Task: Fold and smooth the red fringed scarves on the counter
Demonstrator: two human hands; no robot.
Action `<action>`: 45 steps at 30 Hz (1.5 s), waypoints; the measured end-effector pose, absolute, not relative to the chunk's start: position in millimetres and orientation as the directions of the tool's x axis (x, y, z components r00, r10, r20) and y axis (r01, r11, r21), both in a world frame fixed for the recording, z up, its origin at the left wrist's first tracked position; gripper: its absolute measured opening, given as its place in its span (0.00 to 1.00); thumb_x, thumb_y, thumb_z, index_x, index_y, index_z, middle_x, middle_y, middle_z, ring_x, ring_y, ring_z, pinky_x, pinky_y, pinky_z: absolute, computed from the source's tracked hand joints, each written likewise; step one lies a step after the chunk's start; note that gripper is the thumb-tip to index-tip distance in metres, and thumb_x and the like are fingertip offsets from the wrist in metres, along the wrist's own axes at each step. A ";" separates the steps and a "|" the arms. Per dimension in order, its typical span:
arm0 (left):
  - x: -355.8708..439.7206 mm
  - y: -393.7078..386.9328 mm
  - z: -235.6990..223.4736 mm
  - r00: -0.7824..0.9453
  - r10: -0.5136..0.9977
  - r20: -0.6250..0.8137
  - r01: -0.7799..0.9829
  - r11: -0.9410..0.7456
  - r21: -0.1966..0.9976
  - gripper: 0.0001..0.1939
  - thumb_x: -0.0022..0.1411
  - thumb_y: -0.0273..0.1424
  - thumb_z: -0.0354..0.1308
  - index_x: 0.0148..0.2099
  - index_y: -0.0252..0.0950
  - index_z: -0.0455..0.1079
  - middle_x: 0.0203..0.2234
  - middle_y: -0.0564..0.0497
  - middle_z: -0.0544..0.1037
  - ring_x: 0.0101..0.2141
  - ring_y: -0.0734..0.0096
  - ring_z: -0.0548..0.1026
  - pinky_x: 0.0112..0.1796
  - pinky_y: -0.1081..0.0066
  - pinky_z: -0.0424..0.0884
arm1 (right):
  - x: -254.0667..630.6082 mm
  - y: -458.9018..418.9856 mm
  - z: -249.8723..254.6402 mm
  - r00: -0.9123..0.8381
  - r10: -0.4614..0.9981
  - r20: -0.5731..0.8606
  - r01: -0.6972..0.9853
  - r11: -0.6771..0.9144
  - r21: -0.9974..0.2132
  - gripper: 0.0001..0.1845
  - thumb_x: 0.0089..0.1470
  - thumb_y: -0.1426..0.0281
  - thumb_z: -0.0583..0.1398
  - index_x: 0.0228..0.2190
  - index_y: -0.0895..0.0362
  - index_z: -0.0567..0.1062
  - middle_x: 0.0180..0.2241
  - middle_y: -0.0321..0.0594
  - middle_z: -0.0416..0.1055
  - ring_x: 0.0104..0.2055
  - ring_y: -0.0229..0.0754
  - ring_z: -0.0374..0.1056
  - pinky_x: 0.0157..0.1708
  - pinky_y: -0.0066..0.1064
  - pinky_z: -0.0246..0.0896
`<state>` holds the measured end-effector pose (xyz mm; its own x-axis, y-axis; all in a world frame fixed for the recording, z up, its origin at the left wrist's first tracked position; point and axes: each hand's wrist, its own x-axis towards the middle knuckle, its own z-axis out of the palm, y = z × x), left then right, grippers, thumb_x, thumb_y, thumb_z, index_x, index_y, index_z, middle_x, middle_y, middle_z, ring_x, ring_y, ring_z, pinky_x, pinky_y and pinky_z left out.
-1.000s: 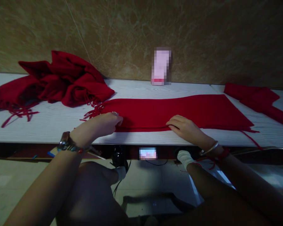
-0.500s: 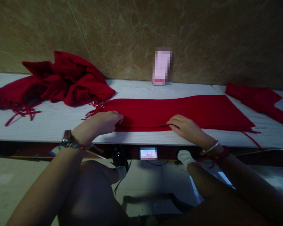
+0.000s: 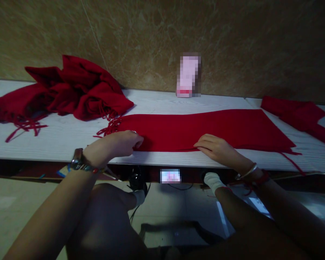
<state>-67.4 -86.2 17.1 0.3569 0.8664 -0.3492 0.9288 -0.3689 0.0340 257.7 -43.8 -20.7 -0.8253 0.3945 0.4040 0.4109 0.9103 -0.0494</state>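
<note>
Red fringed scarf point(image 3: 184, 131), flat on white tabletop point(image 3: 157, 159)

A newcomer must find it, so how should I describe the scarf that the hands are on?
Find the long white tabletop along the brown marbled wall. Midway along it, the left hand and right hand touch the red scarf. Unlike the rumpled red fringed cloth to its left and the bent red strip to its right, it lies flat and smooth.
</note>
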 end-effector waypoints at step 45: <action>-27.5 -97.9 27.1 0.451 0.833 -0.320 0.843 -0.515 -0.152 0.15 0.55 0.20 0.48 0.43 0.37 0.71 0.38 0.44 0.76 0.31 0.67 0.74 0.29 0.71 0.67 | 258.3 -46.1 -27.0 -0.829 0.389 0.402 0.371 0.920 -0.127 0.15 0.60 0.73 0.52 0.35 0.57 0.78 0.31 0.43 0.73 0.35 0.40 0.68 0.37 0.34 0.68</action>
